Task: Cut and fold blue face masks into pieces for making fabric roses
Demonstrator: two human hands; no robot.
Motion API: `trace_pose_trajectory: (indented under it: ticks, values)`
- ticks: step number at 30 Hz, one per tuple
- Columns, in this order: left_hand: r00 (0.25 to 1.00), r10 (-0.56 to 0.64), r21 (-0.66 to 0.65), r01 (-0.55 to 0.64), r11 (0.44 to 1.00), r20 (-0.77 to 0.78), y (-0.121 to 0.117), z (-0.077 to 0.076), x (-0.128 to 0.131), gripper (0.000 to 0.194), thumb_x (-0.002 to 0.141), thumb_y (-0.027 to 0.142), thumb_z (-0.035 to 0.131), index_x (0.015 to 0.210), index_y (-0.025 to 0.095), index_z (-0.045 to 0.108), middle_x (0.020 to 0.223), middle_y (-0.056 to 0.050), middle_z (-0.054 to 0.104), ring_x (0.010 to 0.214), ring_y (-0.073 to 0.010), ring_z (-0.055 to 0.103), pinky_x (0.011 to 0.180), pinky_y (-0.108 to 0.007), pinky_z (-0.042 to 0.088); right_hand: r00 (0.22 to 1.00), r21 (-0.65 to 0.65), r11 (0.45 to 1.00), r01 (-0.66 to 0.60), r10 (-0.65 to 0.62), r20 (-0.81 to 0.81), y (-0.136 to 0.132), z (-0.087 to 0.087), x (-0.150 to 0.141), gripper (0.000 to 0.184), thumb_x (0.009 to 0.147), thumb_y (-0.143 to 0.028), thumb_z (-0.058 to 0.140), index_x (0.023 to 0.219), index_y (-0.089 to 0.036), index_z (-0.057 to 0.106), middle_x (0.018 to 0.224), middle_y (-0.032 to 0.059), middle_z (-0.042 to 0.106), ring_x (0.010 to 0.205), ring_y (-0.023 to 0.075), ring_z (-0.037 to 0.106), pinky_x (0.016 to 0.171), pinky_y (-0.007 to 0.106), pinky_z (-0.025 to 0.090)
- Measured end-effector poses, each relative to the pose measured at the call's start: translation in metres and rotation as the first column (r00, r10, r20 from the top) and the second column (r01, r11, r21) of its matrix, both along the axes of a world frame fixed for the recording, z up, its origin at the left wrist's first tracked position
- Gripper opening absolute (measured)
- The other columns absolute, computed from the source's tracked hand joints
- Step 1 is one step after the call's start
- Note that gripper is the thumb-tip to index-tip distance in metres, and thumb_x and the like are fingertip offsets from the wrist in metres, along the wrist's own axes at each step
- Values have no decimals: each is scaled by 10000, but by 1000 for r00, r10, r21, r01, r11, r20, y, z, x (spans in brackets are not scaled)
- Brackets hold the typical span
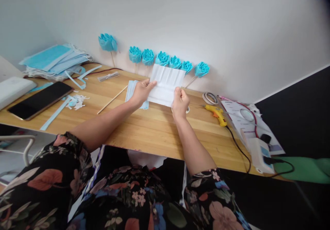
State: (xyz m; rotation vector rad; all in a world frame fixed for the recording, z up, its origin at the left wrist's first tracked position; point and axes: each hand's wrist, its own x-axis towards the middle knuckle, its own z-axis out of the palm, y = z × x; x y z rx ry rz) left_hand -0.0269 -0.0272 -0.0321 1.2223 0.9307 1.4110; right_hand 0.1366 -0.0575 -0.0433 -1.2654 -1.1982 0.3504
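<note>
A white pleated face mask sheet is held up just above the wooden table. My left hand pinches its left edge with the thumb on top. At the lower right corner of the sheet, my right hand is closed on it. Under my left hand lies a light blue mask piece flat on the table. Several blue fabric roses on sticks lean against the wall right behind the sheet.
A stack of blue masks sits at the far left, with a black phone, cut blue strips and scraps and a wooden stick nearby. At the right are tape rolls, a yellow glue gun, papers and a power strip.
</note>
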Motion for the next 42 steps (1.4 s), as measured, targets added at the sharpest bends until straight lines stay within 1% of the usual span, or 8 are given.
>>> trace_pose_trajectory:
  ticks: [10,19,24,30,33,37,39,42]
  values:
    - [996,-81,-66,82,994,26,0,-6,2,294,800,442,732,756,166,640,637,0,587,530,-107,483,482,-233,354,995,-59,995,-80,76,-69,2,-4,6,575,876,-735,463,623,-253,280,605,-56,202,572,117,223,528,286,215]
    - [968,-193,-40,202,979,163,2,-6,-4,412,706,527,806,831,158,672,735,-26,683,621,-136,583,571,-253,463,988,-57,993,-107,100,-116,1,0,6,575,833,-727,536,614,-236,333,607,-57,239,585,106,258,552,278,238]
    - [948,-229,-10,237,971,221,6,-6,-9,386,699,462,817,883,149,686,751,-23,704,666,-149,630,641,-259,500,918,-40,959,-282,257,-303,4,1,7,465,751,-674,668,760,-226,543,619,-49,439,596,118,409,548,255,338]
    - [949,-210,-58,230,972,235,6,0,-13,29,773,188,641,750,172,650,571,32,551,501,-93,478,513,-215,372,824,-13,922,-386,338,-455,9,-2,12,269,732,-483,710,829,-240,647,678,-27,589,617,137,531,566,264,435]
    - [947,-188,-71,213,974,261,6,2,-15,108,793,176,585,686,177,599,544,33,473,493,-96,444,502,-218,347,797,19,899,-438,398,-455,9,-2,14,234,742,-462,683,773,-231,665,706,-6,635,666,152,586,615,285,486]
    - [955,-183,-61,203,977,234,6,4,-16,245,892,352,555,721,181,591,610,11,515,559,-124,512,543,-241,400,766,59,872,-487,458,-451,9,-3,14,337,816,-542,611,816,-217,701,777,29,683,718,169,630,658,314,523]
    - [966,-180,-30,189,982,183,6,4,-17,254,878,393,616,744,180,585,622,18,519,560,-116,513,546,-236,400,781,34,879,-476,440,-443,10,-5,14,372,812,-578,626,820,-215,703,783,28,674,701,159,616,647,308,517]
    - [979,-175,30,173,985,108,6,4,-16,217,771,291,768,842,179,597,658,36,560,571,-94,522,566,-214,408,827,-35,893,-448,399,-397,13,-9,14,355,738,-557,732,848,-220,705,765,0,630,661,131,564,616,280,481]
